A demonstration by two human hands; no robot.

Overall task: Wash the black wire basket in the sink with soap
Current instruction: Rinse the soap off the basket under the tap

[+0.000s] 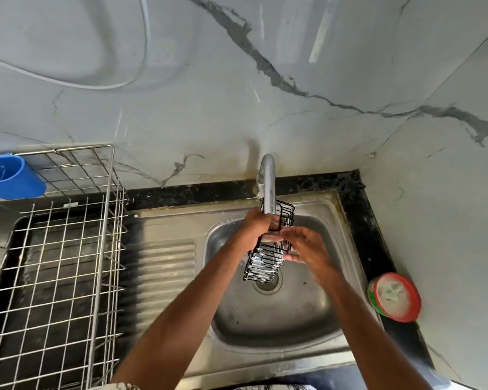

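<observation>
Over the sink [268,322], left hand [254,225] grips the black wire basket [265,263]; right hand [307,246], fingers flat, touches its three o'clock side.

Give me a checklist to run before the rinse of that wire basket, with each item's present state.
1. Black wire basket held over the sink basin: ok.
2. Left hand has a firm grip on the basket's upper part: ok.
3. Right hand touches the basket's side: ok.
4. Suds on the lower wires: ok, white foam shows.
5. Water running from the faucet: cannot tell.
6. Soap tub on the counter right of the sink: ok.
</observation>
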